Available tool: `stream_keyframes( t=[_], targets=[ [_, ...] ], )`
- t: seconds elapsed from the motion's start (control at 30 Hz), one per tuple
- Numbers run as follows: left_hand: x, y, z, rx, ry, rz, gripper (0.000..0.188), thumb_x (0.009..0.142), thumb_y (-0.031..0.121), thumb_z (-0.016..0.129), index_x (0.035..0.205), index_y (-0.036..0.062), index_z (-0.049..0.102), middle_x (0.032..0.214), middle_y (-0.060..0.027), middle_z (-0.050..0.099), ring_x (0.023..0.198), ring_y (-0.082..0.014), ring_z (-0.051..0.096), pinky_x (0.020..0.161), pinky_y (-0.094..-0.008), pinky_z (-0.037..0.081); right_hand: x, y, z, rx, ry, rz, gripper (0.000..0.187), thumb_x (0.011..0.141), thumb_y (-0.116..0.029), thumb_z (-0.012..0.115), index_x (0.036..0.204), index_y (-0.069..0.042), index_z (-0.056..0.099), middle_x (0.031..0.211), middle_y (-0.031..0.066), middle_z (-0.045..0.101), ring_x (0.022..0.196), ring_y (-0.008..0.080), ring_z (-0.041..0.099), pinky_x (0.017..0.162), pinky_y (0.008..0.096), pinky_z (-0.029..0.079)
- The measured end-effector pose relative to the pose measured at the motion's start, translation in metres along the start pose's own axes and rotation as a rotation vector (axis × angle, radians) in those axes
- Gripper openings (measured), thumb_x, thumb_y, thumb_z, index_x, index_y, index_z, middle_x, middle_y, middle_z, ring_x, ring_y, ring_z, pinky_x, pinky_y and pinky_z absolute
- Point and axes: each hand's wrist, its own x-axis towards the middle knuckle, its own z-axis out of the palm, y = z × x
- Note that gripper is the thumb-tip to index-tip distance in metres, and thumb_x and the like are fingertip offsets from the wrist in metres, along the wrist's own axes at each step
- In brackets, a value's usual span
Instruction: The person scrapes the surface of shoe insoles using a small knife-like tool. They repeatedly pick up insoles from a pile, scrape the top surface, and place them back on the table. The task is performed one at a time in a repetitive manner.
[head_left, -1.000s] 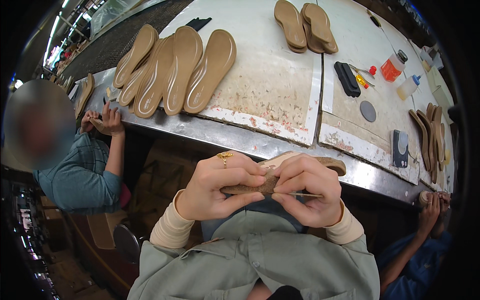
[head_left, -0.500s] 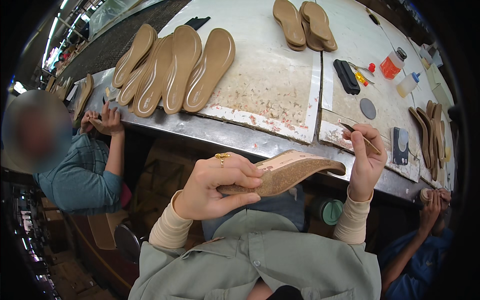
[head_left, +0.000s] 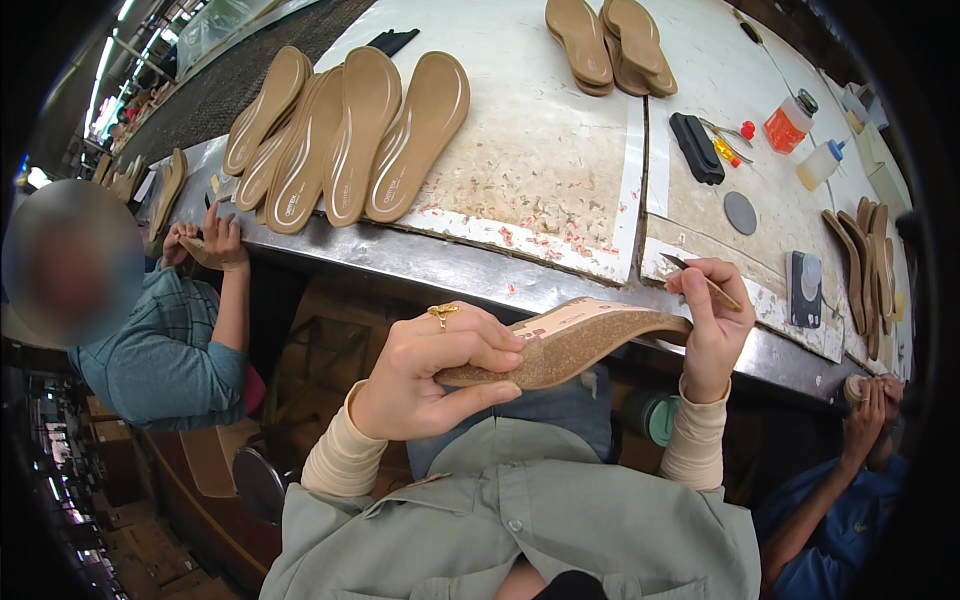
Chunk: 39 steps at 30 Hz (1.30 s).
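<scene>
My left hand [head_left: 440, 372], with a gold ring on it, is closed round one end of a cork footbed [head_left: 580, 360]. Thumb and fingers clamp the footbed from both sides. It is tilted on edge above the table's front edge, its curved cork side toward me and a pale pink printed layer along its upper side. Between the thumb and fingers of my right hand [head_left: 712, 325] is a slim knife [head_left: 722, 294] with a tan handle and a dark pointed tip facing left. This hand is beside the footbed's far right end, partly hiding it.
Tan footbeds [head_left: 365, 140] lie overlapped on the table [head_left: 540, 140]; more are stacked at the back [head_left: 610, 50] and right [head_left: 868, 265]. Nearby are a black case [head_left: 697, 148], pliers [head_left: 730, 140], a red-liquid bottle [head_left: 790, 122] and a phone [head_left: 804, 288]. Co-workers sit left [head_left: 160, 340] and right [head_left: 840, 520].
My right hand has moved left with the knife, closer to the footbed's right end. My left hand and the footbed have stayed nearly still.
</scene>
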Motion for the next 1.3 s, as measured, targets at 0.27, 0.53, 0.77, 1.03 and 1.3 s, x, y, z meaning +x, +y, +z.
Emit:
stream_keyframes(
  t=[0.27,0.53,0.77,1.03,1.3],
  targets=[
    [0.001,-0.004,0.000,0.043,0.053,-0.046,0.035,0.063,0.010,0.087,0.091,-0.0009,0.069,0.091,-0.0131,0.071,0.089,-0.0260,0.069,0.080,-0.0328,0.054,0.008,0.005,-0.019,-0.056,0.109,-0.034,0.012,0.094,-0.008,0.062,0.101,0.002,0.062,0.083,0.0071,0.067,0.078,0.0109,0.061,0.074,0.0232,0.048],
    [0.002,-0.008,-0.002,0.057,0.056,-0.045,0.033,0.067,0.007,0.084,0.095,0.0012,0.069,0.093,-0.0119,0.071,0.088,-0.0241,0.069,0.077,-0.0308,0.054,0.020,0.024,-0.083,-0.264,0.326,-0.123,0.012,0.095,-0.009,0.060,0.098,0.003,0.062,0.082,0.0048,0.063,0.077,0.0101,0.057,0.074,0.0230,0.047],
    [0.018,0.000,-0.014,0.324,-0.097,-0.277,0.018,0.085,0.011,0.069,0.098,-0.0002,0.067,0.071,-0.0098,0.068,0.062,-0.0203,0.066,0.061,-0.0296,0.050,0.019,0.044,-0.090,-0.272,0.405,-0.099,0.012,0.095,-0.010,0.061,0.097,0.001,0.061,0.079,0.0025,0.062,0.074,0.0079,0.055,0.070,0.0212,0.045],
    [0.101,-0.028,-0.038,-0.226,0.129,-0.378,0.026,0.094,0.020,0.061,0.102,-0.0039,0.066,0.087,-0.0026,0.065,0.084,-0.0076,0.058,0.075,-0.0248,0.048,0.023,0.045,-0.088,-0.204,0.473,-0.097,0.012,0.095,-0.012,0.061,0.096,0.000,0.061,0.078,0.0022,0.062,0.070,0.0072,0.054,0.067,0.0206,0.044],
    [0.192,0.002,-0.009,-0.523,0.372,-0.009,0.065,0.092,0.017,0.064,0.142,-0.0058,0.030,0.140,-0.0222,0.039,0.123,-0.0279,0.049,0.102,-0.0350,0.044,0.023,0.046,-0.090,-0.208,0.474,-0.087,0.013,0.095,-0.012,0.062,0.097,0.000,0.062,0.077,0.0020,0.061,0.069,0.0073,0.054,0.066,0.0210,0.045]
  ],
)
